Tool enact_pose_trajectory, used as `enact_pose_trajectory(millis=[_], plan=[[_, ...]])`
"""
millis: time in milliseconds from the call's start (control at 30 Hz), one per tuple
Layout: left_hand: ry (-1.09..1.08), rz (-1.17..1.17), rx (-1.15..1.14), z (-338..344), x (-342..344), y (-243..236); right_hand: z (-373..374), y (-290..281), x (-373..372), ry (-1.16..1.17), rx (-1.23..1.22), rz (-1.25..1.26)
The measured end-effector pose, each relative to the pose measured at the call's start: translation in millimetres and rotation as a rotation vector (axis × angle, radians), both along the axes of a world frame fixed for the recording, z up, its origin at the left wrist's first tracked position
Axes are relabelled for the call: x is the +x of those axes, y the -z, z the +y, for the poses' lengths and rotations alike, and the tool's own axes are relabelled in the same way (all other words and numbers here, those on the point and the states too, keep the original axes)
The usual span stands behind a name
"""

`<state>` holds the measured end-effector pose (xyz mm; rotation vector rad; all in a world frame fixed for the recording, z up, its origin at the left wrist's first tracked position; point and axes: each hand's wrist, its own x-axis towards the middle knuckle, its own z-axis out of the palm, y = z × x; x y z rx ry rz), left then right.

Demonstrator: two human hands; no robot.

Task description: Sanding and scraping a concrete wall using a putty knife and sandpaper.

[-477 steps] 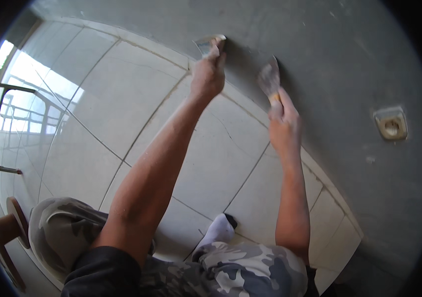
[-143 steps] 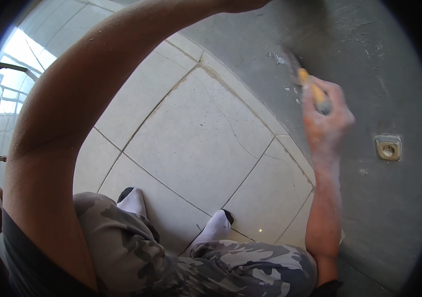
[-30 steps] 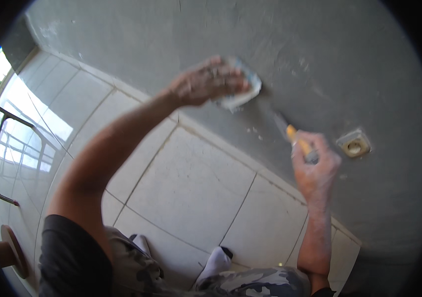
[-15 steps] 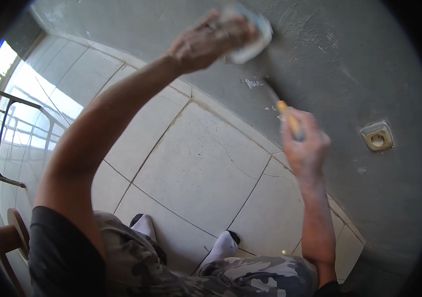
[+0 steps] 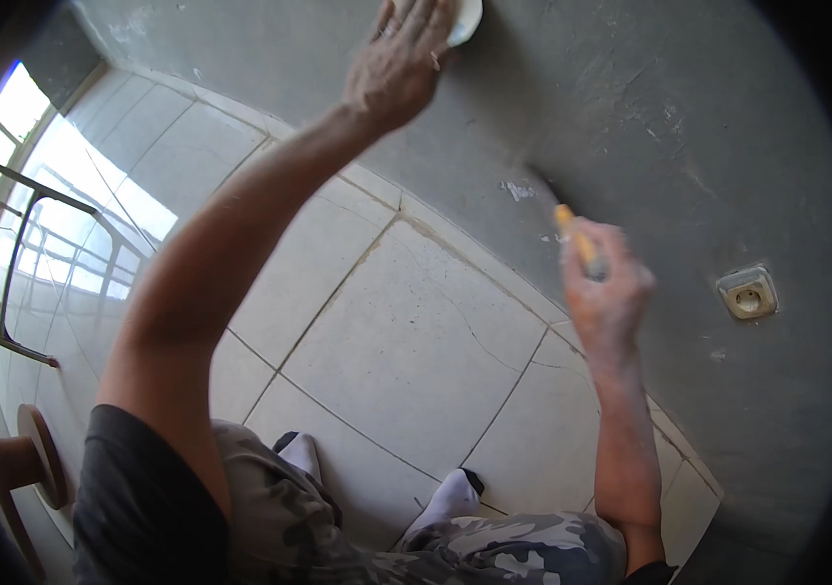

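Observation:
My left hand (image 5: 404, 63) is stretched up against the grey wall (image 5: 620, 185), its fingers over a white, rounded thing (image 5: 467, 21). The top picture edge cuts this thing off, and its exact kind does not show. Lower and to the right, my right hand (image 5: 609, 283) is closed round the yellow-orange and grey handle of a thin-bladed tool (image 5: 581, 244), which looks like a scraper. Its blade points up toward the wall and blurs into a dark streak. Close to the blade is a whitish chipped patch (image 5: 516, 191) on the wall.
A power socket (image 5: 749, 292) sits in the wall right of my right hand. Pale floor tiles (image 5: 406, 322) lie below, with my socked feet (image 5: 450, 495) on them. At the left stand a metal frame (image 5: 21, 263) and a brown round-ended object (image 5: 38, 456).
My left hand has moved up and left along the wall with the white thing, now partly out of view. My right hand keeps the tool at nearly the same place. The view has shifted slightly.

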<state>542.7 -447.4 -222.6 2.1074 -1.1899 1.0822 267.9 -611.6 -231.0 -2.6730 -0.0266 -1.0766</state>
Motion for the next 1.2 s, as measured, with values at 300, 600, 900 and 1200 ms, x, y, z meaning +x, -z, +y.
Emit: enact_pose_trajectory(millis=[300, 600, 900, 1200], plan=[[0.071, -0.066, 0.185, -5.2, -25.5, 64.6, 11.0, 5.0, -2.0, 0.009, -0.079, 0.015], [0.023, 0.038, 0.007, 7.1, -1.4, 77.6, -11.4, 2.8, -8.1, 0.008, 0.029, 0.028], [0.071, 0.083, 0.004, -17.4, -14.3, 11.2, -52.0, 1.5, -79.2, 0.087, 0.029, -0.144], [0.059, -0.033, -0.081, -41.4, -17.1, 1.7, -100.9, 106.1, -119.5, 0.403, 0.016, 0.217]])
